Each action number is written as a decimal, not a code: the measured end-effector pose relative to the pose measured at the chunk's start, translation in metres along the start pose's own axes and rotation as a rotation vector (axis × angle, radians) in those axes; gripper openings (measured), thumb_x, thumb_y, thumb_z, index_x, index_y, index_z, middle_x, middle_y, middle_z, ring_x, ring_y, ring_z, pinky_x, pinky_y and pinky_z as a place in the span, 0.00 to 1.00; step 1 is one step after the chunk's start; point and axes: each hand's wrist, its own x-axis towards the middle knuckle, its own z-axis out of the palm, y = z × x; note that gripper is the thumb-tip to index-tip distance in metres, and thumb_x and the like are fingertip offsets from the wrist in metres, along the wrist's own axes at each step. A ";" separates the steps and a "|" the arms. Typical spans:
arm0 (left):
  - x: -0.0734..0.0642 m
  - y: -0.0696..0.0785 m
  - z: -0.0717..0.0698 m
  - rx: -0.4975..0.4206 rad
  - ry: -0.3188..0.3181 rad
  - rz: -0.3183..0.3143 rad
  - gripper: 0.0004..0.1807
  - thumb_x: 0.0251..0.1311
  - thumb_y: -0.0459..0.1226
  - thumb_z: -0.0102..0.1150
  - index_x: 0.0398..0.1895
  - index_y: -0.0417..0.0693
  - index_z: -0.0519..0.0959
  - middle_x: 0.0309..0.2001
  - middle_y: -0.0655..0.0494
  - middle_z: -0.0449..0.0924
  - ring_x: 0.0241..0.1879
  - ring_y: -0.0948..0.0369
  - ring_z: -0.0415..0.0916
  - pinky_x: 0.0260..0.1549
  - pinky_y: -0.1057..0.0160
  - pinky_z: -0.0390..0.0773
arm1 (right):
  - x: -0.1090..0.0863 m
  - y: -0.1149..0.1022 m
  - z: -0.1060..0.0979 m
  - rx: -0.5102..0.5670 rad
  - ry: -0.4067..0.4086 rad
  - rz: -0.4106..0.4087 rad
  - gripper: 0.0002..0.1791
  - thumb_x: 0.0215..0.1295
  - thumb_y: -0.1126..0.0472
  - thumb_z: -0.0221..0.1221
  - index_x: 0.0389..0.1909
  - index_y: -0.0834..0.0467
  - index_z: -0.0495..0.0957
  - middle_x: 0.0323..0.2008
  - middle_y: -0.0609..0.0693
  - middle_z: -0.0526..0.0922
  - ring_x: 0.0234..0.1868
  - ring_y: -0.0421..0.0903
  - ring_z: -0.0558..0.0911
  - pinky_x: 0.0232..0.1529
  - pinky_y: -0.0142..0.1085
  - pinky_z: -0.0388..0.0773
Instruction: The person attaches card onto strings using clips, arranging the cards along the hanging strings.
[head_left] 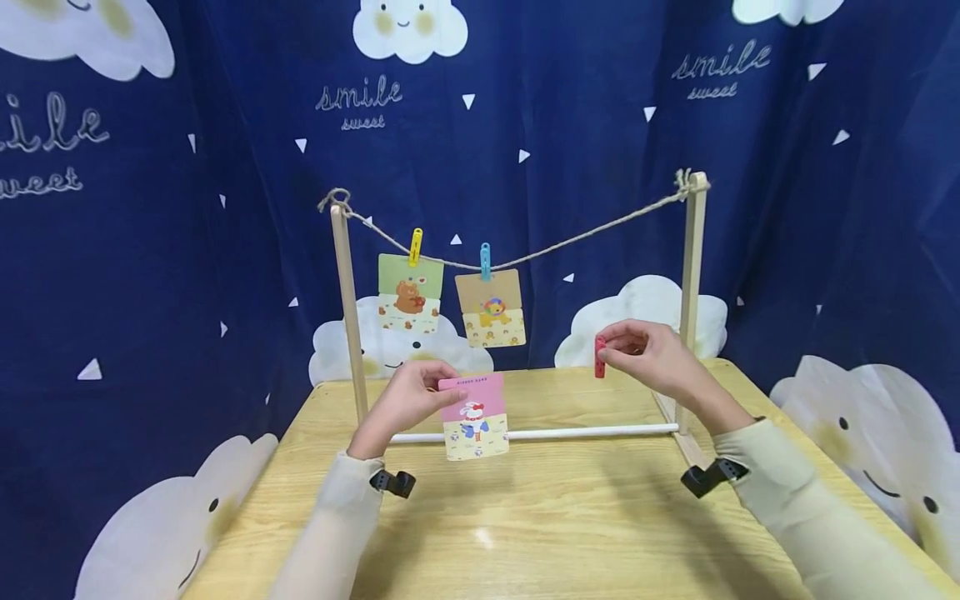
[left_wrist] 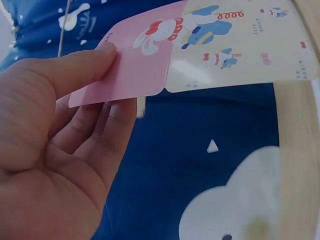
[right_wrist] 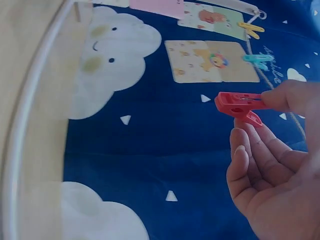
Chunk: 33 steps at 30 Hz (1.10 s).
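My left hand (head_left: pixel 411 398) pinches a pink and cream card (head_left: pixel 476 421) with a rabbit print by its upper left corner, thumb on the printed face. Between the thumb and fingers of my right hand (head_left: pixel 651 357) is a red clothespin (head_left: pixel 600 357), held upright beneath the right half of the rope (head_left: pixel 592 232). In the right wrist view the clothespin (right_wrist: pixel 240 104) is gripped at its handle end, its jaws facing away from the palm. From the rope hang a green bear card (head_left: pixel 409 293) under a yellow clothespin (head_left: pixel 416 247) and a brown lion card (head_left: pixel 491 308) under a blue clothespin (head_left: pixel 485 262).
Two wooden posts, left (head_left: pixel 348 308) and right (head_left: pixel 693 267), carry the rope's tied ends. A white rod (head_left: pixel 592 432) runs low between them over the wooden table (head_left: pixel 525 517). Behind stands a dark blue curtain (head_left: pixel 570 83) printed with clouds.
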 end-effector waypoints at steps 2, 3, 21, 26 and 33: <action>0.006 0.006 0.004 0.008 0.009 0.021 0.06 0.61 0.38 0.74 0.40 0.52 0.88 0.34 0.57 0.87 0.32 0.58 0.81 0.32 0.60 0.78 | 0.003 -0.006 -0.006 -0.002 0.012 -0.012 0.18 0.68 0.53 0.68 0.53 0.58 0.82 0.42 0.54 0.89 0.42 0.46 0.84 0.42 0.31 0.78; 0.010 0.009 0.006 0.011 0.012 0.033 0.05 0.61 0.38 0.74 0.39 0.52 0.88 0.34 0.57 0.87 0.32 0.57 0.81 0.32 0.60 0.78 | 0.005 -0.008 -0.009 -0.007 0.020 -0.017 0.19 0.68 0.52 0.68 0.53 0.58 0.82 0.42 0.54 0.89 0.42 0.45 0.84 0.42 0.30 0.78; 0.061 0.064 0.036 0.035 0.125 0.090 0.08 0.58 0.43 0.77 0.35 0.50 0.89 0.28 0.57 0.85 0.26 0.60 0.75 0.24 0.64 0.70 | 0.040 -0.039 -0.042 -0.086 0.109 -0.044 0.17 0.71 0.49 0.66 0.55 0.52 0.82 0.46 0.52 0.88 0.46 0.49 0.84 0.45 0.34 0.79; 0.074 0.078 0.039 0.042 0.161 0.102 0.10 0.57 0.45 0.78 0.37 0.50 0.90 0.29 0.59 0.86 0.28 0.60 0.78 0.26 0.63 0.74 | 0.049 -0.055 -0.050 -0.113 0.143 -0.077 0.17 0.71 0.50 0.66 0.55 0.53 0.82 0.47 0.52 0.88 0.44 0.46 0.83 0.43 0.31 0.77; 0.087 0.091 0.046 -0.013 0.183 0.116 0.09 0.58 0.43 0.77 0.37 0.50 0.89 0.31 0.58 0.88 0.29 0.60 0.82 0.25 0.64 0.79 | 0.062 -0.085 -0.061 -0.129 0.171 -0.101 0.18 0.72 0.52 0.65 0.57 0.54 0.81 0.49 0.54 0.87 0.45 0.47 0.83 0.43 0.29 0.77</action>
